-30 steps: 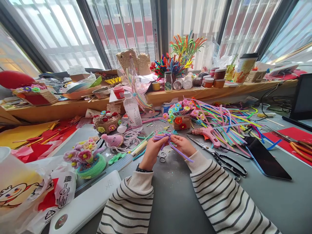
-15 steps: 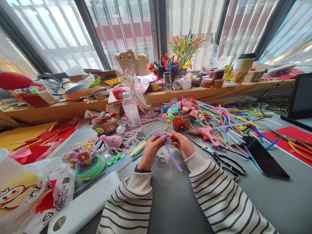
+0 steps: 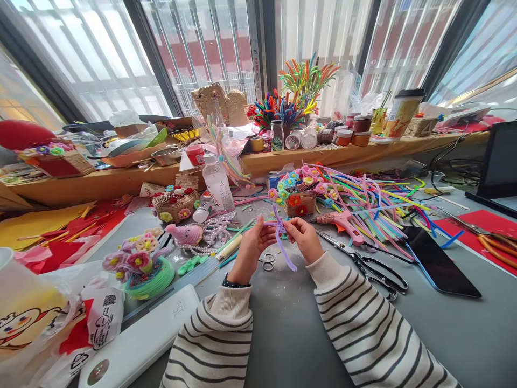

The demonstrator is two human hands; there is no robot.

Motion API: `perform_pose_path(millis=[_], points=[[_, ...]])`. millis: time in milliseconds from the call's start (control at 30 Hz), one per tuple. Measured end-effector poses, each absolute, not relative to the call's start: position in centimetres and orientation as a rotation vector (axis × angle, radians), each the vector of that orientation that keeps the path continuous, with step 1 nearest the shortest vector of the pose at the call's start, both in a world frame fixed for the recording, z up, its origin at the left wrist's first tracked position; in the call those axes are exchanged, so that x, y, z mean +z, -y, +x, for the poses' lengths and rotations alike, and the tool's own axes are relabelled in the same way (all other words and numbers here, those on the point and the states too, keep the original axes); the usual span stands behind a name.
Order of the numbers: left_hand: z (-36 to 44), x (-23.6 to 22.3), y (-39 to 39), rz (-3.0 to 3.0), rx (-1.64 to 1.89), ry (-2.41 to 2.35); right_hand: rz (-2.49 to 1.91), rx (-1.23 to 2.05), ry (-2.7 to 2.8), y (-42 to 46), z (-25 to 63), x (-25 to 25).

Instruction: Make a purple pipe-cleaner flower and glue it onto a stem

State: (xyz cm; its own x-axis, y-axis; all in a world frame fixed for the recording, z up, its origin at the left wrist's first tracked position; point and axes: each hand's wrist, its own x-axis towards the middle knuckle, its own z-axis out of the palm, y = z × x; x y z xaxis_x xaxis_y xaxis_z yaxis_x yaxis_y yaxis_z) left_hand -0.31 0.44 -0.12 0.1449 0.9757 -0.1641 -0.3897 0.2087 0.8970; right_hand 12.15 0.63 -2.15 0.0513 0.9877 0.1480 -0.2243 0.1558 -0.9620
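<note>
A purple pipe cleaner (image 3: pixel 288 255), bent and twisted with its ends sticking up and hanging down, is held over the middle of the table. My right hand (image 3: pixel 306 238) pinches it between thumb and fingertips, with a bit of teal showing beside the fingers. My left hand (image 3: pixel 253 249) is just to the left, fingers stretched out and thumb raised; whether its fingertips touch the pipe cleaner is unclear. Small scissors (image 3: pixel 267 262) lie beneath, near the left hand. To the right of my right hand are a pink glue gun (image 3: pixel 343 223) and large black-handled scissors (image 3: pixel 375 272).
Loose colourful pipe cleaners (image 3: pixel 375 199) pile up at the back right, near a phone (image 3: pixel 440 261). A flower basket (image 3: pixel 299 203) and a plastic bottle (image 3: pixel 218 186) stand behind my hands. On the left are a green flower pot (image 3: pixel 151 277) and a white power bank (image 3: pixel 141 339).
My left hand has let go of the purple pipe cleaner and its fingers have spread. In my right hand the pipe cleaner has turned, one end now pointing upward.
</note>
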Motion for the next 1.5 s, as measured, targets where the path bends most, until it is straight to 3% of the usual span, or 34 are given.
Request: perform_pose_path(millis=[333, 533, 800, 1233, 1500], points=[[-0.06, -0.97, -0.15, 1.169, 1.068, -0.917, -1.007, 1.146, 0.94, -0.61, 12.29, -2.22], [-0.14, -1.01, -0.28, 1.023, 1.259, -0.947, -0.973, 1.175, 1.13, -0.52, 11.96, -2.27], [-0.14, -0.56, -0.09, 0.989, 1.097, -0.98, -0.929, 1.107, 1.059, -0.87, 12.2, -2.52], [-0.25, -0.82, -0.33, 0.918, 1.27, -1.011, -0.963, 1.148, 1.094, -0.53, 12.1, -2.38], [-0.87, -0.1, -0.46, 1.137, 1.06, -1.069, -1.001, 1.073, 1.125, -0.78, 12.31, -2.66]])
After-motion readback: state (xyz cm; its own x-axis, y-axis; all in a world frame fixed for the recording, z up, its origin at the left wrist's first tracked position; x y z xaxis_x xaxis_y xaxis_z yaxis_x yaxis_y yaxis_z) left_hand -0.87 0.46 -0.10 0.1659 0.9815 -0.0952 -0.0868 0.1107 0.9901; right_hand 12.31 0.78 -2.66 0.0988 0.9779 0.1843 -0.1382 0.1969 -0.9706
